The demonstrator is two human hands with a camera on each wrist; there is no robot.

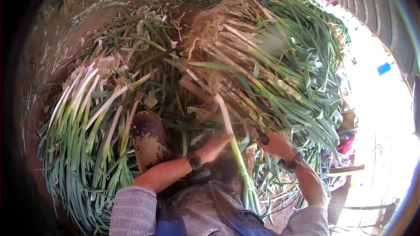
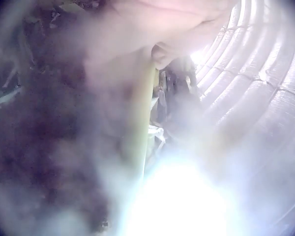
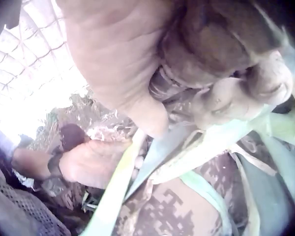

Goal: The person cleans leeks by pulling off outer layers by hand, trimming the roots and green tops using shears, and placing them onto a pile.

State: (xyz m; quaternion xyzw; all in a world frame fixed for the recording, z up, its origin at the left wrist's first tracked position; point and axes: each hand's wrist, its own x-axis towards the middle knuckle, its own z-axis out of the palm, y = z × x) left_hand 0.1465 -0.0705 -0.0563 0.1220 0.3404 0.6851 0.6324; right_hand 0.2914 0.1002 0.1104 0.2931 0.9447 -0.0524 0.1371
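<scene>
My left hand grips a long green onion around its pale stalk. Its roots point away from me, and its green leaves trail down beside my lap. In the left wrist view the stalk runs down from the fingers through heavy haze. To the right, my right hand has its fingers curled round a dark, handle-like object; I cannot tell what kind it is. Loose leaf strips hang below this hand in the right wrist view, over a camouflage-patterned trouser leg.
A big heap of soil-stained green onions lies ahead and right, roots toward the left. Cleaner white-stalked ones are laid at the left, past my knee. Leaf scraps litter the ground. A ribbed wall rises at the far right.
</scene>
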